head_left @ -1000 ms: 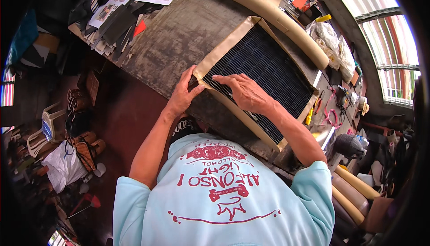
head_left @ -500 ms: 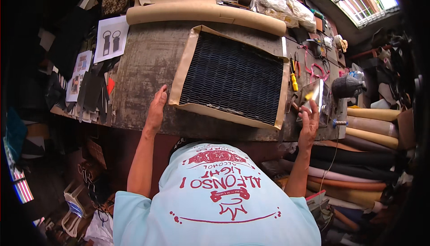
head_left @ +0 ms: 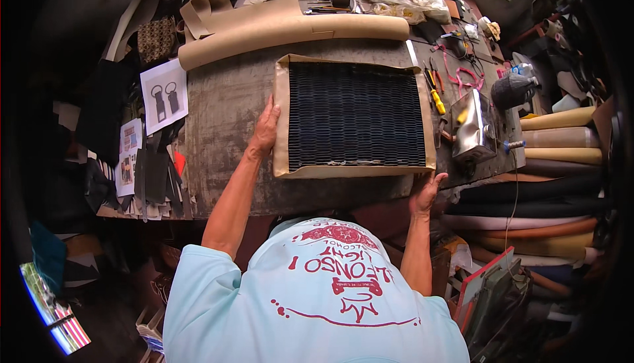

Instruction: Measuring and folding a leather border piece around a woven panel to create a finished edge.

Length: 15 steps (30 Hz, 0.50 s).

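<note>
A black woven panel (head_left: 356, 115) lies on a tan backing sheet (head_left: 282, 118) on the grey worktable (head_left: 224, 112). My left hand (head_left: 265, 130) rests flat on the table against the sheet's left edge, fingers together. My right hand (head_left: 426, 191) is at the table's near edge below the sheet's right corner, fingers spread, holding nothing. My light blue shirt fills the lower middle of the head view.
A long tan roll (head_left: 290, 29) lies behind the panel. Printed sheets (head_left: 163, 95) and dark leather pieces (head_left: 148, 171) lie at the left. A yellow-handled tool (head_left: 436, 99), a shiny metal can (head_left: 472, 125) and scissors (head_left: 462, 75) sit at the right. Leather rolls (head_left: 561, 138) are stacked far right.
Both hands came off the panel. The left moved to the sheet's left edge, the right dropped to the table's near edge. The view swung so the panel now lies square.
</note>
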Motion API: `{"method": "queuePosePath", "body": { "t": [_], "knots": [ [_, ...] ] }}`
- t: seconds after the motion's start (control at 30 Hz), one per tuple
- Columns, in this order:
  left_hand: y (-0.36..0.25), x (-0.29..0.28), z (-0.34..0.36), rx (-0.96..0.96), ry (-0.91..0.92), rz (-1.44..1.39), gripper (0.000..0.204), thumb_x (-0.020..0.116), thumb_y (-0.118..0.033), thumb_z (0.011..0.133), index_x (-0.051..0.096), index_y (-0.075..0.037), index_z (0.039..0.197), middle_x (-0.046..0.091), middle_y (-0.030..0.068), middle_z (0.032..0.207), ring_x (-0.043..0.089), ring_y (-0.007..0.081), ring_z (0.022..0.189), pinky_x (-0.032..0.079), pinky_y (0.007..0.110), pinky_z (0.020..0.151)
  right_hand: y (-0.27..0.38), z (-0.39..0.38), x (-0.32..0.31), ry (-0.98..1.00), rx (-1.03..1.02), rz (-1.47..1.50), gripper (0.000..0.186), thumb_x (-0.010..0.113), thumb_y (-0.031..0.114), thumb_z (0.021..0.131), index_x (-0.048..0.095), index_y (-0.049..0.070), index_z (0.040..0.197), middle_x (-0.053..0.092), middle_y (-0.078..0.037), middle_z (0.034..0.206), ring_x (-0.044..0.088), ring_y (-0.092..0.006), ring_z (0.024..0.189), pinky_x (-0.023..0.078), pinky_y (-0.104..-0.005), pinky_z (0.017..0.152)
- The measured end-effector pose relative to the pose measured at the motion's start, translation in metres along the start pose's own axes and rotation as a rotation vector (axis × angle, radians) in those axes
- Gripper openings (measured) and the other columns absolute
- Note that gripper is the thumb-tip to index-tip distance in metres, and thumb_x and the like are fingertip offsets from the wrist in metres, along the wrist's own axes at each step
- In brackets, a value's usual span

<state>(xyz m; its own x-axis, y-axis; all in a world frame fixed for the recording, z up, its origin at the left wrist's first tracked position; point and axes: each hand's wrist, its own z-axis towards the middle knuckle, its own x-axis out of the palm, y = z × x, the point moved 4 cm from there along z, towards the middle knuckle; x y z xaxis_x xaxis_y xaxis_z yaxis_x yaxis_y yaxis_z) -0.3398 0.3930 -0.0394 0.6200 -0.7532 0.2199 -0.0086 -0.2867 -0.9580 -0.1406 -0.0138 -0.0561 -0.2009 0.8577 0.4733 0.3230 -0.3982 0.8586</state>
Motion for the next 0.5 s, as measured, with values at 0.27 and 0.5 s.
{"method": "queuePosePath", "body": {
  "t": [0.27,0.5],
  "knots": [
    [-0.006,0.003,-0.032,0.027,-0.058,0.311,0.081,0.043,-0.04,0.104,0.0,0.007,0.154,0.015,0.0255,0.161,0.017,0.032,0.149,0.018,0.035,0.12,0.006,0.046,0.02,0.066,-0.025,-0.12,0.083,0.023,0.07,0.098,0.039,0.006,0.148,0.046,-0.006,0.148,0.039,-0.0216,0.136,0.021,-0.0382,0.116],
    [-0.003,0.001,-0.023,-0.026,-0.175,0.505,0.084,0.05,-0.049,0.1,0.016,0.008,0.151,0.027,0.0305,0.154,0.029,0.0403,0.144,0.026,0.041,0.118,0.0,0.049,0.013,0.091,-0.036,-0.162,0.082,0.021,0.069,0.099,0.039,0.006,0.148,0.045,-0.006,0.149,0.037,-0.0217,0.138,0.019,-0.0388,0.117]
  ]
}}
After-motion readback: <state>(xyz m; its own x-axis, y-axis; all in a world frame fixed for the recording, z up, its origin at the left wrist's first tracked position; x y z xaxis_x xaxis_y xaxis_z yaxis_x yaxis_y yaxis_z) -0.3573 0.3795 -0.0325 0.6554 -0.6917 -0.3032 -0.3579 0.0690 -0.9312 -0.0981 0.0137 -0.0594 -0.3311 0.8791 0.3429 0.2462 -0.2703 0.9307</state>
